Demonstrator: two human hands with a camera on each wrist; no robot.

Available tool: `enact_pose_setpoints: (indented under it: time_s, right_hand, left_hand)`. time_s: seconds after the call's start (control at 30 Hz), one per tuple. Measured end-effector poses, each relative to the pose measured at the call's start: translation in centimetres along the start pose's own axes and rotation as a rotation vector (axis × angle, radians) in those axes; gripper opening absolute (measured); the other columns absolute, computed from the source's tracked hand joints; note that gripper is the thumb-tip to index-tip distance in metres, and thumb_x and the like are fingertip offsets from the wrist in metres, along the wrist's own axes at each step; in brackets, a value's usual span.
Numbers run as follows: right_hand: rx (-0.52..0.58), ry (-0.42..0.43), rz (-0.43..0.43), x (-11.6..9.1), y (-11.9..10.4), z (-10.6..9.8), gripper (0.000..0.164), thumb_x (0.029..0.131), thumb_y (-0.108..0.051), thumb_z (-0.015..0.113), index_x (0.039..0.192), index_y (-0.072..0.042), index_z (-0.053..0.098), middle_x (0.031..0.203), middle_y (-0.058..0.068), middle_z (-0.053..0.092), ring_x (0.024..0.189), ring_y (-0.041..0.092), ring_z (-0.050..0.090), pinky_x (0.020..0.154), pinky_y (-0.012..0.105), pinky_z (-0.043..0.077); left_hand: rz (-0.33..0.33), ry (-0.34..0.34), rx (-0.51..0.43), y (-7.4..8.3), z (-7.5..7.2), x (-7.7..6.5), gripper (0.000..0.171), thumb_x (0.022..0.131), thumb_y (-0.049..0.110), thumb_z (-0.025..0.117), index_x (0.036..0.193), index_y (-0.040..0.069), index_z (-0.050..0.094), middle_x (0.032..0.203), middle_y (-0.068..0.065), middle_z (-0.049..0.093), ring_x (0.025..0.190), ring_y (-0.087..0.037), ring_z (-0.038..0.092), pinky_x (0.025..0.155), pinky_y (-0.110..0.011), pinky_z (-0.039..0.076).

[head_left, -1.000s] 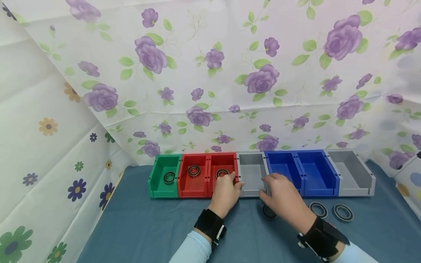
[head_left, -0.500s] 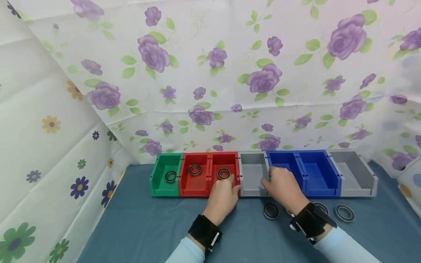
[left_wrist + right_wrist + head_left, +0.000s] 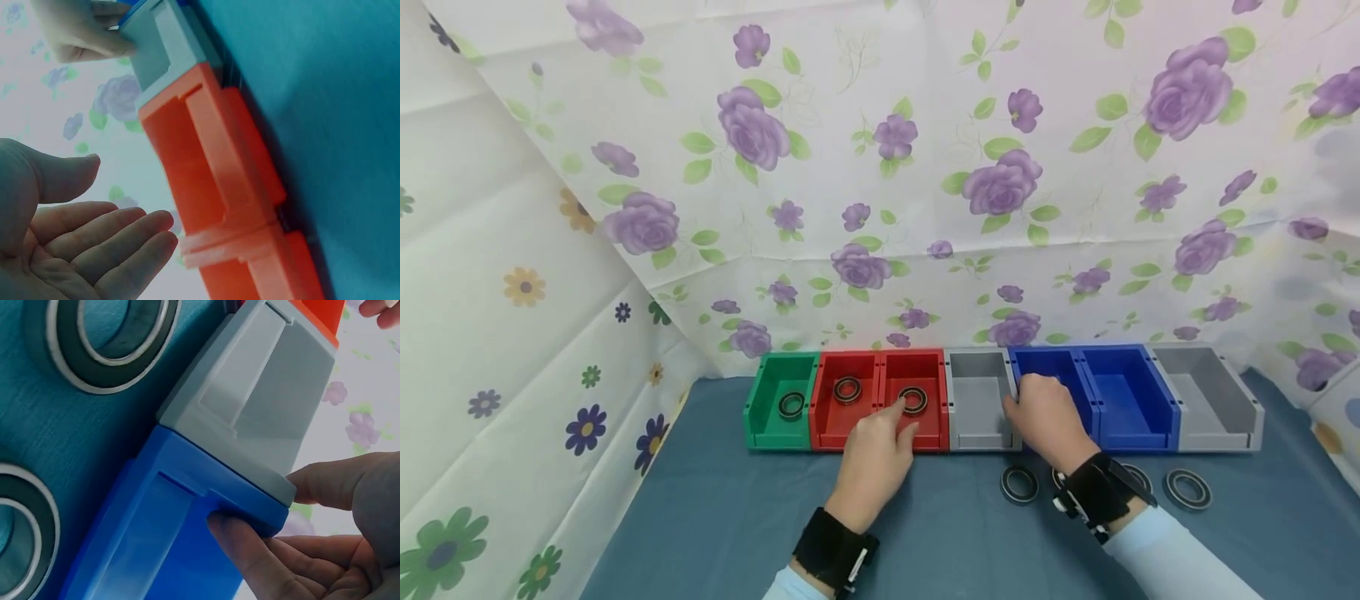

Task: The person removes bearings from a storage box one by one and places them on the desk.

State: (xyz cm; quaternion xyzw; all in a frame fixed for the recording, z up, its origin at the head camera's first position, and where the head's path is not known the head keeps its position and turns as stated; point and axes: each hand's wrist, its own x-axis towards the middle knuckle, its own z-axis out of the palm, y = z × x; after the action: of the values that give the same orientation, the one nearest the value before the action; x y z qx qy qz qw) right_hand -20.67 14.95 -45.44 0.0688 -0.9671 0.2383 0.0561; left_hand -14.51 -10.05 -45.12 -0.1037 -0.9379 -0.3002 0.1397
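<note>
My left hand (image 3: 874,458) hovers in front of the right red bin (image 3: 931,433) with its fingers extended; the left wrist view shows nothing in the palm. My right hand (image 3: 1051,421) straddles the adjoining walls of the middle grey bin (image 3: 979,400) and the left blue bin (image 3: 206,550). In the right wrist view, the thumb lies on the grey side and a finger reaches inside the blue bin, pinching the two walls together. One ball bearing lies in each of the green bin (image 3: 767,429), the left red bin (image 3: 831,429) and the right red bin.
More bearings lie on the blue tablecloth before the bins, such as a dark-faced bearing (image 3: 1019,484) and a bearing (image 3: 1187,489) farther right; the right arm partly covers others. A second blue bin (image 3: 1123,396) and a grey bin (image 3: 1213,400) end the row. Flowered cloth (image 3: 880,192) hangs behind.
My left hand has drawn back leftward from the edge between the right red and middle grey bins. My right hand has shifted slightly right, its fingers closing over the grey and blue walls.
</note>
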Motion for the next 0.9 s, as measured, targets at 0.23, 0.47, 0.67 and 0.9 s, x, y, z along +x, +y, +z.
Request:
enact_pose_setpoints:
  time_s: [0.23,0.47,0.67,0.9]
  right_hand:
    - [0.039,-0.026,0.036,0.6,-0.1,-0.3,0.038,0.087,-0.02,0.057,0.054,-0.011,0.042,0.047,-0.002,0.037,0.039,0.015,0.044,0.036,0.028,0.036]
    - [0.054,-0.079,0.096,1.2,-0.2,-0.6,0.037,0.084,-0.019,0.061,0.053,-0.011,0.042,0.048,-0.002,0.035,0.04,0.016,0.044,0.036,0.025,0.034]
    - [0.045,-0.157,0.172,2.0,-0.1,-0.9,0.031,0.08,-0.021,0.063,0.056,-0.01,0.048,0.05,0.0,0.041,0.044,0.017,0.047,0.039,0.026,0.037]
    - [0.008,-0.198,0.218,2.7,-0.5,-1.4,0.024,0.079,-0.019,0.063,0.06,-0.008,0.053,0.056,0.003,0.046,0.048,0.018,0.049,0.041,0.027,0.039]
  left_hand:
    - [0.027,0.122,-0.019,-1.2,-1.7,0.5,0.043,0.087,0.024,0.065,0.125,0.006,0.057,0.123,-0.007,0.057,0.112,-0.017,0.053,0.085,-0.033,0.044]
    - [0.02,0.122,-0.003,-2.0,-1.9,1.3,0.048,0.087,0.022,0.064,0.13,0.004,0.053,0.133,-0.011,0.049,0.123,-0.023,0.044,0.093,-0.037,0.039]
    - [0.03,0.102,0.042,-2.1,-1.3,2.2,0.06,0.088,0.024,0.064,0.141,0.009,0.04,0.145,-0.008,0.034,0.135,-0.024,0.022,0.1,-0.042,0.029]
    - [0.083,0.046,0.131,-1.8,0.3,3.8,0.067,0.087,0.023,0.065,0.143,0.007,0.035,0.149,-0.011,0.026,0.138,-0.028,0.014,0.1,-0.042,0.028]
